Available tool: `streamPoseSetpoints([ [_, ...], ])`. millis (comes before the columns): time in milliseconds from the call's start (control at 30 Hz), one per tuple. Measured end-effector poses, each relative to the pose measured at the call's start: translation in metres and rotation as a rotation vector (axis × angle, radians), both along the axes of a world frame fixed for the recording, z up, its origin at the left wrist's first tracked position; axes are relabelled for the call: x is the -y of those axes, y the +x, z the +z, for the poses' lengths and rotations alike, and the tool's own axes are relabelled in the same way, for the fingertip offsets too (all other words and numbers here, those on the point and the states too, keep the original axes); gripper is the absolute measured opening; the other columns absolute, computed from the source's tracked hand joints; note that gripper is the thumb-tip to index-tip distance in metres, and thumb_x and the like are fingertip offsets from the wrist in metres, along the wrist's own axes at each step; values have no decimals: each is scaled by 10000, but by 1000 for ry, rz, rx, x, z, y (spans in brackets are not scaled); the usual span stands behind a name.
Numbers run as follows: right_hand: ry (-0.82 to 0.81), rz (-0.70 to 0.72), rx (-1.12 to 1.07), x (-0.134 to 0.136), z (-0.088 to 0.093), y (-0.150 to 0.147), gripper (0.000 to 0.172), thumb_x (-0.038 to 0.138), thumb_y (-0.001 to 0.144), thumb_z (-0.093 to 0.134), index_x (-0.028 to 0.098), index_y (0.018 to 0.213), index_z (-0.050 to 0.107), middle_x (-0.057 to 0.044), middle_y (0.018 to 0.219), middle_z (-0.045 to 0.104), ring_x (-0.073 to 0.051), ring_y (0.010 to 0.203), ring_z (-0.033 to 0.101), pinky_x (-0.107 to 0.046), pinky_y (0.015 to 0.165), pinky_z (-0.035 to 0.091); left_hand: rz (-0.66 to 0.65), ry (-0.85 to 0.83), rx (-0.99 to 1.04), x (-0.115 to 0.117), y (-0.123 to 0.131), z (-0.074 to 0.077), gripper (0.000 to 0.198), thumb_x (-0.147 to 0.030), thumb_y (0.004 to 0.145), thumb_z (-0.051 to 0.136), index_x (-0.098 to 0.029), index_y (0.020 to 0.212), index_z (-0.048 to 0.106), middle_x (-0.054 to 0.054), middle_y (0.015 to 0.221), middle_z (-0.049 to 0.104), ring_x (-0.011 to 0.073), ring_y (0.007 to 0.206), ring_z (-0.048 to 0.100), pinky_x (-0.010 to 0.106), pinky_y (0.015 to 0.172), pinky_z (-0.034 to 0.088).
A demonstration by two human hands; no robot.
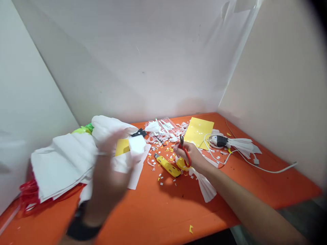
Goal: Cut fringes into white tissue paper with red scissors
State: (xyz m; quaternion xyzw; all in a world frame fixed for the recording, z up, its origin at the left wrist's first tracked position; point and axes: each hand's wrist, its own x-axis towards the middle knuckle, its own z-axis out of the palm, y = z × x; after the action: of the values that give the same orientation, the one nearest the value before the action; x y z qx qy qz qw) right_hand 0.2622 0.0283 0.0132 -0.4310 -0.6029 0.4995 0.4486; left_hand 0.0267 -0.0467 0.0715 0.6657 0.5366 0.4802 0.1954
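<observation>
My left hand (108,170) is raised over the orange table (158,211) and blurred. Its fingers are closed on a bundle of white tissue paper (122,136) with a yellow piece (122,147) in it. My right hand (190,156) rests further right on the table, fingers through the red handles of small scissors (184,149) whose dark blades point up. A yellow utility knife (167,165) lies just left of that hand. A folded white paper fan (206,187) lies under my right forearm.
A stack of white paper sheets (63,163) sits at the left over red string (28,194) and something green (83,129). Paper scraps (163,134), a yellow sheet (198,131), a white tassel with black binding (235,143) and a white cable (265,168) lie toward the back and right. White walls enclose the table.
</observation>
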Motion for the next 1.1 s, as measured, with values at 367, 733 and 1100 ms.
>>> streamPoseSetpoints([
  [367, -6, 429, 12, 15, -8, -13, 145, 210, 752, 711, 169, 881, 658, -7, 863, 681, -161, 805, 622, -273, 763, 499, -218, -306, 123, -12, 69, -86, 886, -329, 691, 870, -253, 1447, 415, 136, 1421, 555, 333, 1300, 561, 445, 1045, 509],
  [733, 421, -166, 485, -12, -21, 6, 128, 221, 889, 630, 206, 820, 523, 2, 801, 605, -153, 720, 544, -273, 674, 408, 6, -99, -763, -66, 19, -84, 654, -495, 819, 746, -155, 1341, 545, 173, 1148, 662, 344, 1052, 646, 426, 887, 510],
  [1100, 642, -129, 639, -4, -16, 5, 70, 233, 957, 534, 199, 901, 557, -58, 919, 607, -210, 871, 539, -321, 783, 386, 91, -136, -1120, -27, -28, -68, 353, -409, 1006, 457, -154, 1142, 658, 158, 1007, 701, 335, 922, 644, 402, 770, 447],
])
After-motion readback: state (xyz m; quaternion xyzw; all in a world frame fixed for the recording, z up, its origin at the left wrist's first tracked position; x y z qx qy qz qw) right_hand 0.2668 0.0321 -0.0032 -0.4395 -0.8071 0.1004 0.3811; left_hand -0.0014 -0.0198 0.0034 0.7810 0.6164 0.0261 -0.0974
